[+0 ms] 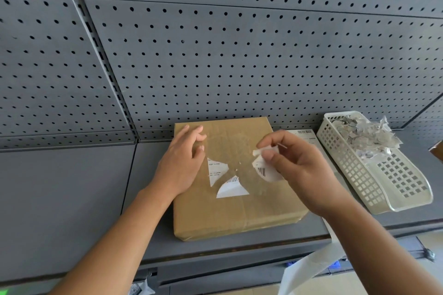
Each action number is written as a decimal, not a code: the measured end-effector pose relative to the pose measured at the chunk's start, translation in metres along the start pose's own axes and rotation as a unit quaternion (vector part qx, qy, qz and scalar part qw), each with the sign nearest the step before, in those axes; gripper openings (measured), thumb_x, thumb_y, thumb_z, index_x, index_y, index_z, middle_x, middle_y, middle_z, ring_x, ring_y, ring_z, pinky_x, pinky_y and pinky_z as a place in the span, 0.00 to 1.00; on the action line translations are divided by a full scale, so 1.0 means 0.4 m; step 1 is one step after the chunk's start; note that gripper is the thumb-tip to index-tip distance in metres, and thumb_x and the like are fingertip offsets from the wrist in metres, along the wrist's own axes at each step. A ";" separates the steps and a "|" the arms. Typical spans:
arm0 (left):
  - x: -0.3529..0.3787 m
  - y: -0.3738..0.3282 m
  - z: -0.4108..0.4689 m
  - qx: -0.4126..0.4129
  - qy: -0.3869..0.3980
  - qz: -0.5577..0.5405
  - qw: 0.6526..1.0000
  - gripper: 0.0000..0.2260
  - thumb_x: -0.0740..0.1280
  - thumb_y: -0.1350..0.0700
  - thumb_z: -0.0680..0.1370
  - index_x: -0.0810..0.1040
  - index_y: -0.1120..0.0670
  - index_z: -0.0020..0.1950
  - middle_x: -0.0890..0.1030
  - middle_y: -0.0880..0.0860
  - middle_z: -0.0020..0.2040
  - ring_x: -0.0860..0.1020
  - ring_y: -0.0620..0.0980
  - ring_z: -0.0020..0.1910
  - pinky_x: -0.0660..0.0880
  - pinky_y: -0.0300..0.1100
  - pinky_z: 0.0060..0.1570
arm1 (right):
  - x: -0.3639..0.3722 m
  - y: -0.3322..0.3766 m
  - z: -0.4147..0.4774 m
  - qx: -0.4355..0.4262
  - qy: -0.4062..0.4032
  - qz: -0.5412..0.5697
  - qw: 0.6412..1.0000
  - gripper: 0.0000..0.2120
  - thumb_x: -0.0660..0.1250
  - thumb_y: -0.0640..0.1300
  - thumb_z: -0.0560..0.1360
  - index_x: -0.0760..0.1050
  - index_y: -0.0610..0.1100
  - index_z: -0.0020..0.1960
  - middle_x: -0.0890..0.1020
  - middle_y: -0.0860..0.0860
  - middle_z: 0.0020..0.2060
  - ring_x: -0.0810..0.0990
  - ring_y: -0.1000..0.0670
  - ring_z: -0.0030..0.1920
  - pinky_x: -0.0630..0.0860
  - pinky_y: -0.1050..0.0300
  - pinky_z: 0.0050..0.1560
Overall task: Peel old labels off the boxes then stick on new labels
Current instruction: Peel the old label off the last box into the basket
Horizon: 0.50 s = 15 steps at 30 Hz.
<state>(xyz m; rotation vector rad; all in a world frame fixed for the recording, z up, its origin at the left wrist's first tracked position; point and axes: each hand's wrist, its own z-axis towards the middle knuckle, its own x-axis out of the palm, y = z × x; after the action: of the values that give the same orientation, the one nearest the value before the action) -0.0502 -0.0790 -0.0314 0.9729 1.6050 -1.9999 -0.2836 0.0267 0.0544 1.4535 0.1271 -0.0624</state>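
A flat brown cardboard box [239,208] lies on the grey shelf. Two torn white remnants of the old label [231,189] still stick to its top, with shiny glue marks around them. My left hand [181,163] rests on the box's left part with its fingers relaxed. Just above the box's right side, my right hand [294,167] pinches a torn-off label scrap [263,166] between thumb and fingers.
A white plastic basket [388,189] at the right holds several torn label scraps. A sheet of new labels [305,133] lies behind my right hand, and a strip of white backing paper [309,268] hangs off the shelf front. A grey pegboard wall [215,55] rises behind.
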 end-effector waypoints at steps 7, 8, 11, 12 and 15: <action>0.001 -0.002 0.003 -0.003 0.002 0.000 1.000 0.16 0.56 0.49 0.85 0.70 0.43 0.72 0.61 0.33 0.77 0.48 0.31 0.78 0.61 0.56 0.74 | -0.014 0.001 0.014 0.069 0.011 0.021 0.997 0.16 0.70 0.30 0.75 0.79 0.43 0.60 0.81 0.45 0.58 0.81 0.49 0.53 0.79 0.57 0.54; 0.001 -0.001 0.003 -0.004 0.002 0.001 1.000 0.16 0.55 0.48 0.85 0.70 0.42 0.72 0.61 0.33 0.77 0.48 0.31 0.78 0.61 0.57 0.75 | -0.015 0.002 0.014 0.070 0.010 0.020 0.997 0.16 0.70 0.30 0.75 0.79 0.43 0.59 0.81 0.48 0.59 0.82 0.49 0.53 0.79 0.58 0.54; 0.001 0.000 0.002 -0.003 0.003 0.004 1.000 0.16 0.55 0.48 0.85 0.70 0.42 0.72 0.60 0.33 0.78 0.48 0.31 0.78 0.62 0.56 0.74 | -0.021 0.006 0.019 0.075 -0.005 0.013 0.997 0.11 0.71 0.32 0.75 0.82 0.43 0.55 0.85 0.48 0.52 0.83 0.51 0.51 0.78 0.61 0.53; 0.001 0.002 0.003 -0.003 0.002 0.003 1.000 0.15 0.55 0.48 0.85 0.71 0.42 0.71 0.60 0.33 0.78 0.48 0.31 0.78 0.62 0.55 0.73 | -0.023 0.007 0.022 0.070 -0.021 0.010 0.997 0.10 0.71 0.33 0.75 0.83 0.44 0.53 0.85 0.47 0.49 0.83 0.52 0.49 0.78 0.63 0.51; 0.002 0.004 0.003 0.001 0.000 -0.005 1.000 0.13 0.56 0.48 0.84 0.72 0.40 0.68 0.60 0.33 0.78 0.48 0.31 0.78 0.63 0.53 0.72 | -0.033 0.005 0.030 0.059 -0.065 0.002 0.996 0.06 0.71 0.33 0.75 0.83 0.42 0.46 0.84 0.42 0.43 0.81 0.52 0.44 0.77 0.63 0.48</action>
<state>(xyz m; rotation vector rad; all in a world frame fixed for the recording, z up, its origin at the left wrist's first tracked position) -0.0498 -0.0804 -0.0329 0.9688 1.6112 -2.0073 -0.2960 0.0147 0.0592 1.5626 0.0137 -0.1642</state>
